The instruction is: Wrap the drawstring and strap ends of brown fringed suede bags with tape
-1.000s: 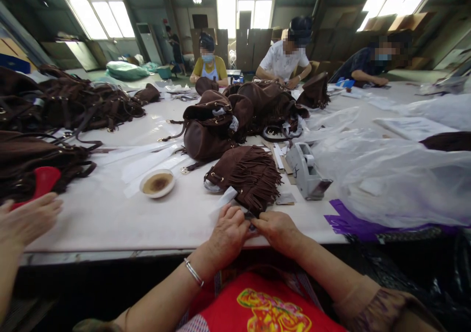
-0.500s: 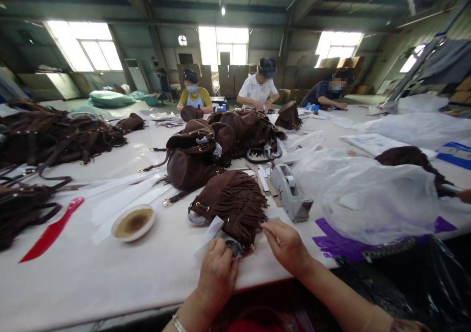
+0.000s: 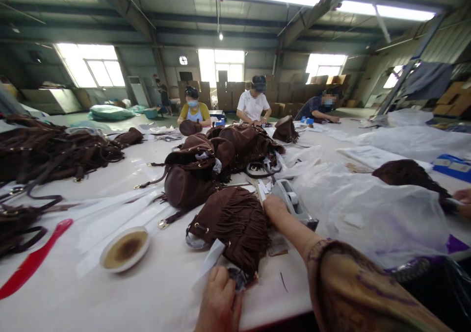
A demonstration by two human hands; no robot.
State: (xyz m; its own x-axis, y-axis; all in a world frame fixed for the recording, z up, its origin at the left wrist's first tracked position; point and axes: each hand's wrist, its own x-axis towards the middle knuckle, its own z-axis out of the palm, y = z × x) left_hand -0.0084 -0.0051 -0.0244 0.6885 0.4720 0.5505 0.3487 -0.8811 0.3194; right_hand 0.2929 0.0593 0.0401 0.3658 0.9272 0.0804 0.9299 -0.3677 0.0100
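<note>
workshop table (image 3: 91,293): left hand (image 3: 220,300) grip pinched on fringed bag (image 3: 235,224) near corner; right hand (image 3: 275,207) just beside tape dispenser (image 3: 294,205), grip state unclear.

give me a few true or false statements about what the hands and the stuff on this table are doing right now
1. The right hand reaches out to the grey tape dispenser. True.
2. The left hand rests flat on the bare table, away from any bag. False: it pinches the near edge of the brown fringed bag.
3. The white dish stands left of the fringed bag. True.
4. The red plastic tool lies inside the dish. False: it lies on the table farther left, apart from the dish.
5. The fringed bag is wrapped in clear plastic. False: it lies uncovered; the plastic sheeting is to its right.
</note>
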